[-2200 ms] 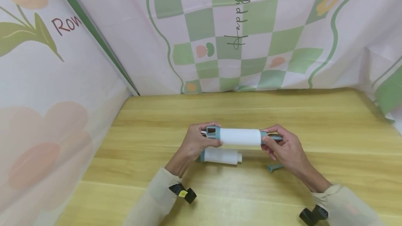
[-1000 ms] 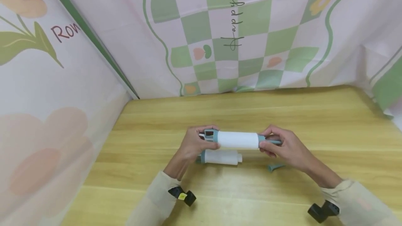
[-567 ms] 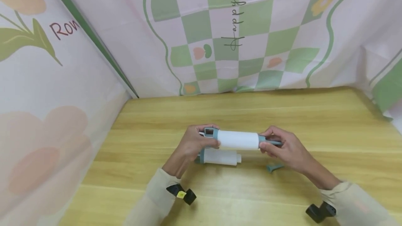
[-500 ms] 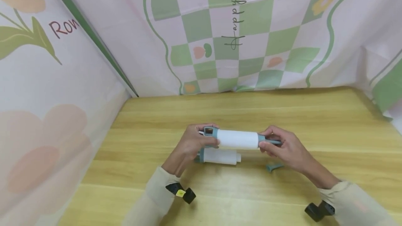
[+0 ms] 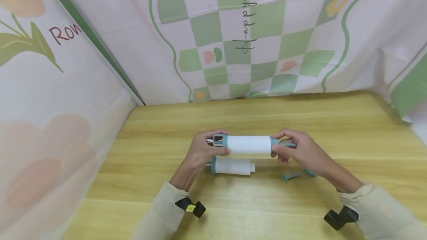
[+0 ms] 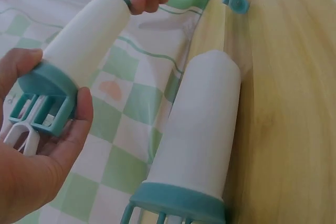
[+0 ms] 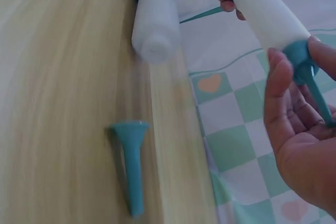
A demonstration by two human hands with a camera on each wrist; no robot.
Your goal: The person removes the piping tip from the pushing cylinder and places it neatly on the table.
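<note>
head view: left hand (image 5: 198, 152) at nine o'clock and right hand (image 5: 306, 152) at three pinch the white cylinder (image 5: 249, 145) between them; its slight shift toward twelve bared a teal piece (image 5: 310, 173) at four, grip kept.

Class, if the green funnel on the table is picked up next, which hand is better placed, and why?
Probably the right hand: the green funnel lies nearer it, while the left hand holds the farther end of the white tube. The right hand would have to release its end first.
</note>
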